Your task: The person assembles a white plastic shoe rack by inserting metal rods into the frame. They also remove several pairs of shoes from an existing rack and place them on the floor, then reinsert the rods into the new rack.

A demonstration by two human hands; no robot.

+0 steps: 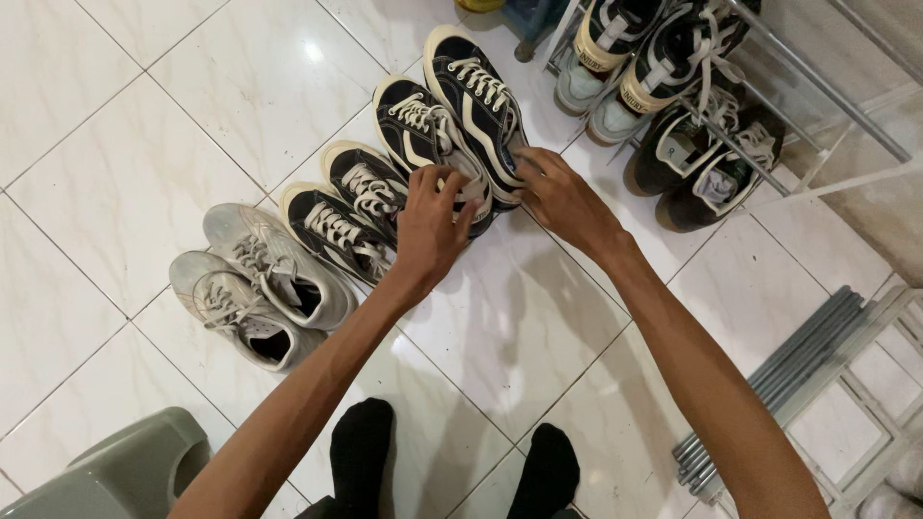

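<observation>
The left hand (430,223) is laid over the heel of a black sneaker (423,139), its fingers curled onto the shoe's rim, so the grip is closed on it. The right hand (561,197) is pressed against the heel of the next black sneaker (478,101) to the right; whether that grip is closed round the heel cannot be told. Both shoes are stood side by side on the white tiled floor (240,86), toes pointing far. A second black pair (348,204) is set to their left, and a grey pair (260,288) farther left and nearer. More sneakers are kept on a metal rack (769,144) at the far right.
</observation>
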